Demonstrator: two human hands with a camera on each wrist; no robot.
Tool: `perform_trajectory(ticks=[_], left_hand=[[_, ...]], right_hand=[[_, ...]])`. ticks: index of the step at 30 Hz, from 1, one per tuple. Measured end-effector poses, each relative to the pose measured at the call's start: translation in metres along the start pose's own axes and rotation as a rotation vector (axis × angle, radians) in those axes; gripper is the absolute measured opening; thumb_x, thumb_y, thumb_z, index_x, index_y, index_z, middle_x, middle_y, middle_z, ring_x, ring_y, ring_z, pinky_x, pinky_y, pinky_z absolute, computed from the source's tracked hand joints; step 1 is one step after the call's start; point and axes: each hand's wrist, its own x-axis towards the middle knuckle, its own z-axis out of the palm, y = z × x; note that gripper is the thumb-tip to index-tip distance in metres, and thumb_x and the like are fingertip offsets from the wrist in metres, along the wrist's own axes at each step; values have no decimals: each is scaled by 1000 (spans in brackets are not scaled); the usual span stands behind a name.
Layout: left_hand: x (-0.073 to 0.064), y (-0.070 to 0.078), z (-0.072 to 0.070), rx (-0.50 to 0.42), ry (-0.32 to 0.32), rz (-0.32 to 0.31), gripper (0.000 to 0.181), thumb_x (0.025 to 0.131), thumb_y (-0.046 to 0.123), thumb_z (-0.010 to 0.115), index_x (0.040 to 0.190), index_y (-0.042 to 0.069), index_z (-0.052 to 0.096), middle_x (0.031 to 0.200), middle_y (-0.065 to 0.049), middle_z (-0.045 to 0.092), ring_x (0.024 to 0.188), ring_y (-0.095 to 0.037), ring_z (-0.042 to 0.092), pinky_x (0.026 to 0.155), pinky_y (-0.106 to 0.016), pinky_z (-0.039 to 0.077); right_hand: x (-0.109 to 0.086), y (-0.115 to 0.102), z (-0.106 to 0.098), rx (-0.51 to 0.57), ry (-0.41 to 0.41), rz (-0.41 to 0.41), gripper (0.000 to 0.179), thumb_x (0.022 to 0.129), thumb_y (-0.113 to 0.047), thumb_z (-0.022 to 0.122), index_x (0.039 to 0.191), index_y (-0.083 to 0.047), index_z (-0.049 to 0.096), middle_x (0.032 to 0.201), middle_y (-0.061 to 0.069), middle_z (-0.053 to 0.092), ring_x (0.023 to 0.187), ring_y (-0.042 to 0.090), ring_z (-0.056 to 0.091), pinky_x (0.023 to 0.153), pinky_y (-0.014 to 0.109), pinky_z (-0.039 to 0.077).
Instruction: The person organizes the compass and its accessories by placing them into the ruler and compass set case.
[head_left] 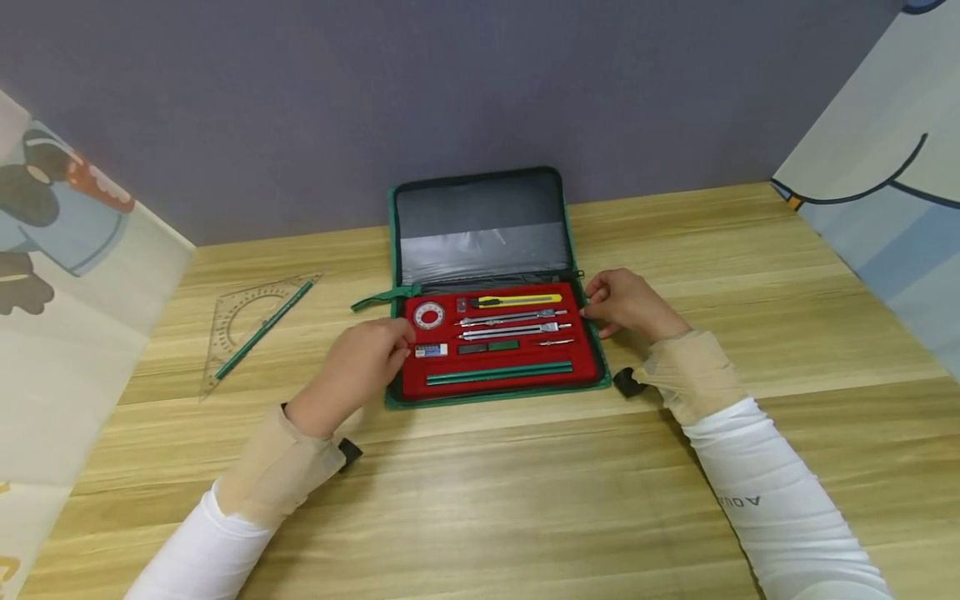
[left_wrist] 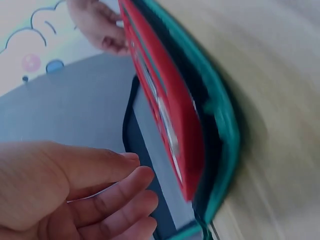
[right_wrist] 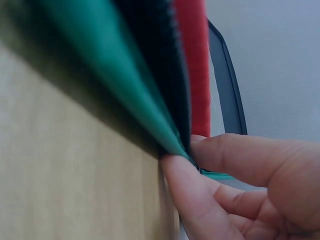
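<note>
A green zip case (head_left: 498, 403) lies open on the table, its dark lid (head_left: 480, 208) raised at the back. Its red tray (head_left: 525, 354) holds a yellow utility knife (head_left: 519, 301), metal compasses (head_left: 513, 332), a white round dial (head_left: 429, 315), an eraser (head_left: 431, 350) and green pencils (head_left: 498, 372). My right hand (head_left: 630, 306) pinches the case's right edge between thumb and finger, plain in the right wrist view (right_wrist: 225, 175). My left hand (head_left: 363, 362) hovers by the tray's left edge, fingers loosely bent; the left wrist view shows nothing between thumb and fingertips.
Left of the case lie a clear set square (head_left: 225, 333) with a protractor arc and a green pencil (head_left: 264, 330) across it. A green strap (head_left: 386, 297) sticks out from the case's left side. A grey wall (head_left: 480, 83) stands behind the wooden table (head_left: 487, 500).
</note>
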Motion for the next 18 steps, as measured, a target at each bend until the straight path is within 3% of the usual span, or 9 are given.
perform_trajectory(ticks=[10, 18], left_hand=[[-11, -42, -18, 11, 73, -139, 17, 85, 2, 64, 101, -3, 63, 92, -17, 67, 81, -31, 64, 70, -44, 50], [-22, -74, -33, -24, 69, -229, 21, 87, 3, 60, 105, -7, 60, 96, -25, 65, 82, -37, 63, 70, -49, 48]], right_hand=[[0, 0, 0, -2, 1, 6, 34, 86, -2, 60, 114, 11, 46, 94, 16, 47, 55, 13, 58, 56, 31, 55], [1, 0, 0, -1, 4, -1, 32, 86, -2, 61, 111, 11, 46, 91, 14, 47, 54, 13, 58, 56, 31, 54]])
